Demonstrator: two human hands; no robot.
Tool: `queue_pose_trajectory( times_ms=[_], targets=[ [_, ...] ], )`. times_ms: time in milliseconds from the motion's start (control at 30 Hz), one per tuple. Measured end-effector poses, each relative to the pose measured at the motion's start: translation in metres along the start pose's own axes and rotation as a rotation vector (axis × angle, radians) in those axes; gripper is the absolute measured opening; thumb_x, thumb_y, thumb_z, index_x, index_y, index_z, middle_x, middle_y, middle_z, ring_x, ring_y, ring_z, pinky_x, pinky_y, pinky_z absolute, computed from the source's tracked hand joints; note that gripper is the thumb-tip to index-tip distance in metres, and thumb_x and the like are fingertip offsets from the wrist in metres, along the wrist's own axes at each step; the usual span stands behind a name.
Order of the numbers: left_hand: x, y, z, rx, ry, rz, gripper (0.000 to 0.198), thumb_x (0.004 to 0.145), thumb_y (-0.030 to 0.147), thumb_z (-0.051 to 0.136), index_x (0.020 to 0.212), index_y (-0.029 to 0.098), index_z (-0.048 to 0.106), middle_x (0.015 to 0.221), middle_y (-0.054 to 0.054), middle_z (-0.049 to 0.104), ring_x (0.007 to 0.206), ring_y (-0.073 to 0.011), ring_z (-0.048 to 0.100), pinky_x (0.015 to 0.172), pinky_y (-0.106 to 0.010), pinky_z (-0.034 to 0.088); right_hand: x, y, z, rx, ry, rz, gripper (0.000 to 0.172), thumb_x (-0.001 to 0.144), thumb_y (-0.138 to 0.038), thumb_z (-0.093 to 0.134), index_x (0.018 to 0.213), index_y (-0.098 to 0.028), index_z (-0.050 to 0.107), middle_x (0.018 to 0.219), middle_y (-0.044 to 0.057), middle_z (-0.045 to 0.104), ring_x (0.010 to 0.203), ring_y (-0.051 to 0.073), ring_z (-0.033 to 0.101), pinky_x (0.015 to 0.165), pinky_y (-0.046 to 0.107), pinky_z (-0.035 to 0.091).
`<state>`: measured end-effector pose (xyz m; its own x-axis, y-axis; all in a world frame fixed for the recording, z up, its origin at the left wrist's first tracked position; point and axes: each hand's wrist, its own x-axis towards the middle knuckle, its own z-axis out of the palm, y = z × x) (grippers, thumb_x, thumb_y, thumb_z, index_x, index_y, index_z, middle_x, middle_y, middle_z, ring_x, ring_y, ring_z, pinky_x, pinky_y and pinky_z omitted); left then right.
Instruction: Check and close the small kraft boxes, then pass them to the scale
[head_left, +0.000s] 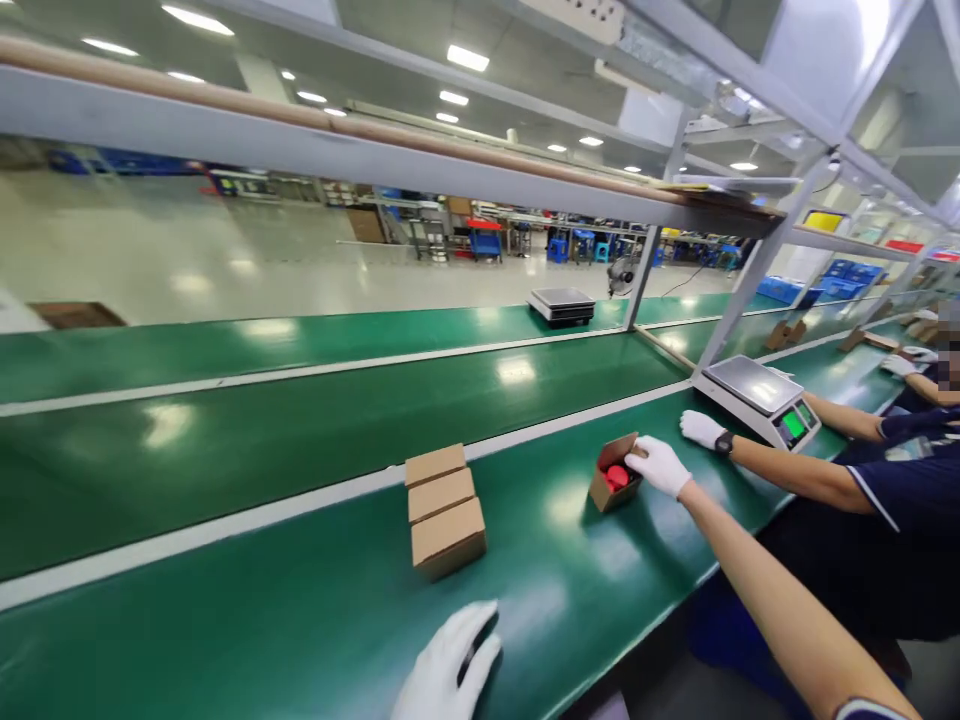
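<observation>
My right hand [661,467], in a white glove, pinches the raised flap of a small open cardboard box [604,494]. A red item [616,477] shows inside this box; its kind cannot be made out. My left hand [448,668], also gloved in white, is low in the view with thumb and fingers apart. A dark patch shows between them, too unclear to name. Beyond the left hand, three closed cardboard boxes [448,530] stand in a row, touching one another, on the green work surface [300,610].
A co-worker's gloved hand [703,429] rests just right of my right hand, near a weighing scale [757,385] with a green display. Another scale [561,303] stands across the belt [247,425]. A metal post [739,290] and overhead shelf beam [360,160] frame the line.
</observation>
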<state>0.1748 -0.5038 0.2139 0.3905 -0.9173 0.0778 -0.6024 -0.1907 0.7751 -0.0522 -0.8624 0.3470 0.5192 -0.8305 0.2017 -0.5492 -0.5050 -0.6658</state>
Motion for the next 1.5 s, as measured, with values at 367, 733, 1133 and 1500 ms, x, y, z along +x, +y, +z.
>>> queue_pose_trajectory(
  times_ms=[367,733,1133,1500],
  targets=[
    [0.025,0.043,-0.017,-0.794,0.136,-0.232,0.088,0.091,0.037,0.068,0.165,0.022,0.023,0.145,-0.013,0.059,0.116,-0.0236,0.068,0.105,-0.041,0.055,-0.119,-0.099,0.148,0.691,-0.639,-0.026,0.029,0.100,-0.038,0.055,0.115,-0.018,0.070,0.104,0.007,0.074,0.098,0.024,0.070,0.089,0.038,0.059],
    [-0.001,0.008,-0.044,0.081,0.178,0.469,0.049,0.101,0.033,0.062,0.149,0.032,0.052,0.165,-0.010,0.039,0.149,-0.0284,0.042,0.117,-0.052,0.048,-0.125,-0.078,0.122,0.083,-0.387,-0.911,0.057,0.103,-0.028,0.057,0.157,-0.019,0.040,0.160,0.017,0.044,0.151,0.033,0.036,0.118,0.060,0.042],
    [0.004,0.008,-0.024,0.050,0.197,0.510,0.057,0.100,0.031,0.064,0.153,0.034,0.044,0.166,-0.013,0.031,0.147,-0.0296,0.044,0.111,-0.052,0.053,-0.117,-0.084,0.122,0.041,-0.338,-0.968,0.038,0.107,-0.025,0.053,0.144,-0.022,0.053,0.147,0.015,0.057,0.135,0.025,0.054,0.110,0.046,0.053],
    [0.008,0.005,-0.029,0.289,0.383,0.535,0.045,0.096,0.021,0.065,0.140,0.029,0.061,0.148,-0.015,0.048,0.133,-0.0295,0.052,0.104,-0.050,0.055,-0.126,-0.067,0.165,0.012,-0.179,-0.942,0.060,0.101,-0.014,0.059,0.155,-0.031,0.041,0.168,0.015,0.028,0.152,0.034,0.036,0.113,0.058,0.049]
  ],
)
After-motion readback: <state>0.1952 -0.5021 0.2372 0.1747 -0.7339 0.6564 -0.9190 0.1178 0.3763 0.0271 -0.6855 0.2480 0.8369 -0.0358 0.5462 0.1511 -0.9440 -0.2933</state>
